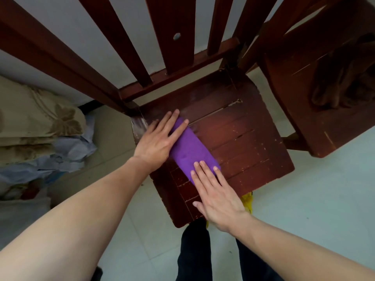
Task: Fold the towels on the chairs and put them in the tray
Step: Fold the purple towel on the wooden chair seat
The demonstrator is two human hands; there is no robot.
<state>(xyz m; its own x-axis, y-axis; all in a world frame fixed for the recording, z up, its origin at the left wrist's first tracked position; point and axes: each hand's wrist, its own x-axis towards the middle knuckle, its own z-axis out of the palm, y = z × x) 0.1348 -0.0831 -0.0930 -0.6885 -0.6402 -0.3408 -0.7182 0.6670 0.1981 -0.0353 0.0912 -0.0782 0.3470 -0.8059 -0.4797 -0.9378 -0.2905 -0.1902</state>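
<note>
**Wooden chair seat (pixel 243 138), purple towel (pixel 190 149) under two flat hands**

Presses the left hand (pixel 156 138) open on the far end of the purple towel, fingers straight and slightly spread, palm partly on the wood beside it, gripping nothing. Lays the right hand (pixel 215 197) open as well, straight fingertips on the near end of the cloth, palm and thumb over bare wood toward the front edge. Pins down a towel folded into a narrow strip, lying diagonally on the left part of the dark red seat. Stands at the seat's front corner in dark trousers (pixel 194 250), with something yellow (pixel 248 201) poking out under the seat edge by the right wrist. Faces a second chair (pixel 294 118) just to the right, with a crumpled brown towel (pixel 341 78) on its seat. Has a pile of patterned bedding (pixel 40 122) to the left, on pale floor tiles (pixel 304 199).
</note>
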